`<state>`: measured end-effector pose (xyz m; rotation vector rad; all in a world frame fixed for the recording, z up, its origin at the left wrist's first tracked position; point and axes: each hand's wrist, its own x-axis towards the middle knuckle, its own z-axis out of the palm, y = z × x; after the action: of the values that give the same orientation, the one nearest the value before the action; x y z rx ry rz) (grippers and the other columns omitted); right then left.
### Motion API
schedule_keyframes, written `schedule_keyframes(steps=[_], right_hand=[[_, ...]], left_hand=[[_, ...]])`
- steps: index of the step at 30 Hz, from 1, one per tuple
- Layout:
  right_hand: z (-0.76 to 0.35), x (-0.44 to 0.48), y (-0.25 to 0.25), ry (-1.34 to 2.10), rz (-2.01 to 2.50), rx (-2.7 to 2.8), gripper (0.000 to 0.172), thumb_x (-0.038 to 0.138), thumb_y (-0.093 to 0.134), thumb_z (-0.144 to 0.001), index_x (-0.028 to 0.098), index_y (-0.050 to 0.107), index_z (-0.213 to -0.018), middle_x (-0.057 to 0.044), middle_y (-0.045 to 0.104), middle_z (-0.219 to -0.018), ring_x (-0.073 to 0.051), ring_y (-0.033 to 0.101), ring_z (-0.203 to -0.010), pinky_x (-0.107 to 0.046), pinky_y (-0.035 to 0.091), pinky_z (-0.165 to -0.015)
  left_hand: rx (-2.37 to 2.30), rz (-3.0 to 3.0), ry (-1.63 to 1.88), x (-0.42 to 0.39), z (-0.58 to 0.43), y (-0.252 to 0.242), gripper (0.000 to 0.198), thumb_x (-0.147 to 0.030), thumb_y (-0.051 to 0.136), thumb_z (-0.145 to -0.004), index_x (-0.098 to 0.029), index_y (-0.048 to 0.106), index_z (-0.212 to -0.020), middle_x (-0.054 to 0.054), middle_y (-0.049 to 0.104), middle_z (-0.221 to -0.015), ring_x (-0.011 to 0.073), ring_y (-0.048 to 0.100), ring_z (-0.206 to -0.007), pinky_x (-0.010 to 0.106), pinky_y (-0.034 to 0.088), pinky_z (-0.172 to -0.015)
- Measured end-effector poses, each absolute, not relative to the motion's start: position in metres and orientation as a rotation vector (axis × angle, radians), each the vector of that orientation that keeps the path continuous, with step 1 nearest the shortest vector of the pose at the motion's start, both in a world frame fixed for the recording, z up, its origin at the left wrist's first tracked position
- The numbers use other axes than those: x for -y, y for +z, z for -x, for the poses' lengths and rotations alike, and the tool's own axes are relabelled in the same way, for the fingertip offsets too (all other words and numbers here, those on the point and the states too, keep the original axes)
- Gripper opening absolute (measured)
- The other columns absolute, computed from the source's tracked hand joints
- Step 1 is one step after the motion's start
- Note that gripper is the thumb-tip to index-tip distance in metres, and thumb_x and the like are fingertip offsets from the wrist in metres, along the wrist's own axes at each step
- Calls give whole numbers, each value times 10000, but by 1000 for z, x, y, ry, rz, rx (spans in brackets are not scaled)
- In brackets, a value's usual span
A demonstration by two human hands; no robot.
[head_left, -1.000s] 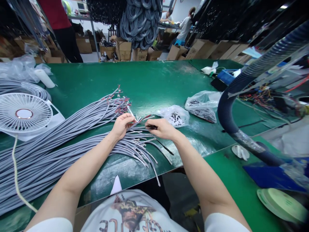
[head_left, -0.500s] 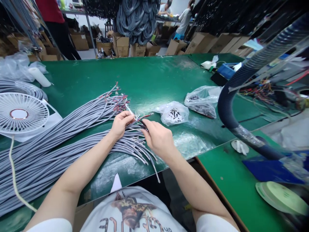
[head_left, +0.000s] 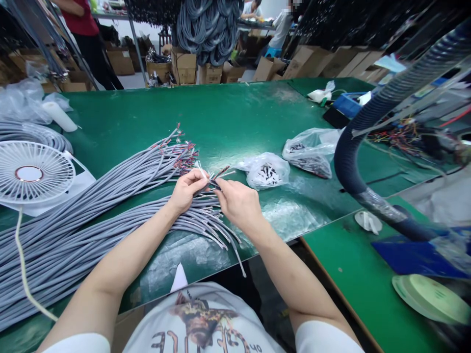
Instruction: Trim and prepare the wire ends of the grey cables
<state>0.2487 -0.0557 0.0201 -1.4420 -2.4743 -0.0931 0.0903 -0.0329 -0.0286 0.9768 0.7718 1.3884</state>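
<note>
My left hand (head_left: 187, 189) pinches the stripped end of a grey cable (head_left: 204, 182), its thin coloured wires fanning up and right. My right hand (head_left: 238, 202) meets it from the right and grips a small black piece (head_left: 214, 185) at those wire ends. Both hands hover over a long bundle of grey cables (head_left: 91, 211) that runs left across the green table (head_left: 228, 117). A small clear bag of black parts (head_left: 265, 171) lies just right of my hands.
A white fan (head_left: 33, 174) lies at the left with its cord (head_left: 20, 264) trailing toward me. A second clear bag (head_left: 311, 152) sits further right. A thick corrugated hose (head_left: 368, 127) arcs over the right side. A tape roll (head_left: 430, 299) lies near right. People stand beyond the table.
My right hand moved left from beside the cable end and closed in against my left hand. The black piece came to the wire tips. My left hand stayed put.
</note>
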Motion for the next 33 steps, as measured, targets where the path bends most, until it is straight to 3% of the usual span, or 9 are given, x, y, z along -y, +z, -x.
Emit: schedule_keyframes(steps=[16, 20, 22, 24, 27, 33], right_hand=[[-261, 50, 24, 307, 1343, 2344, 201, 251, 531, -873, 226, 690, -995, -37, 741, -944, -199, 676, -819, -264, 450, -683], [-263, 55, 27, 421, 1239, 2136, 264, 346, 612, -835, 190, 662, -1042, -35, 725, -909, -156, 646, -714, -237, 453, -659], [-255, 56, 25, 400, 1251, 2088, 284, 374, 610, -835, 186, 652, -1044, -29, 714, -867, -146, 627, -677, -230, 439, -628], [-246, 55, 22, 375, 1222, 2121, 204, 296, 569, -861, 196, 652, -1019, -20, 707, -863, -139, 622, -704, -219, 427, -641], [-247, 53, 23, 358, 1181, 2167, 129, 196, 524, -855, 191, 650, -885, -2, 679, -784, -121, 590, -666, -204, 407, -627], [-322, 32, 41, 21, 1442, 1932, 187, 297, 513, -859, 172, 641, -803, -23, 638, -697, -136, 547, -608, -229, 381, -585]], left_hand=[[-735, -1036, 1369, 32, -89, -33, 245, -358, 776, -642, -153, 641, -646, 31, 539, -864, 115, 523, -704, 259, 504, -635], [-786, -1158, 1404, 32, -90, -33, 268, -401, 777, -642, -161, 657, -634, 41, 560, -840, 144, 536, -760, 271, 485, -696], [-824, -1295, 1425, 33, -91, -34, 240, -383, 778, -652, -167, 676, -637, 49, 579, -830, 169, 547, -834, 292, 468, -793], [-850, -1407, 1413, 34, -91, -35, 196, -354, 778, -659, -174, 702, -668, 55, 597, -840, 179, 555, -864, 304, 452, -840], [-850, -1488, 1381, 34, -92, -37, 148, -319, 775, -661, -191, 722, -714, 60, 615, -881, 178, 568, -856, 292, 464, -789], [-914, -1691, 1324, 35, -95, -37, 119, -244, 732, -706, -216, 718, -820, 60, 646, -901, 186, 589, -895, 268, 465, -729]])
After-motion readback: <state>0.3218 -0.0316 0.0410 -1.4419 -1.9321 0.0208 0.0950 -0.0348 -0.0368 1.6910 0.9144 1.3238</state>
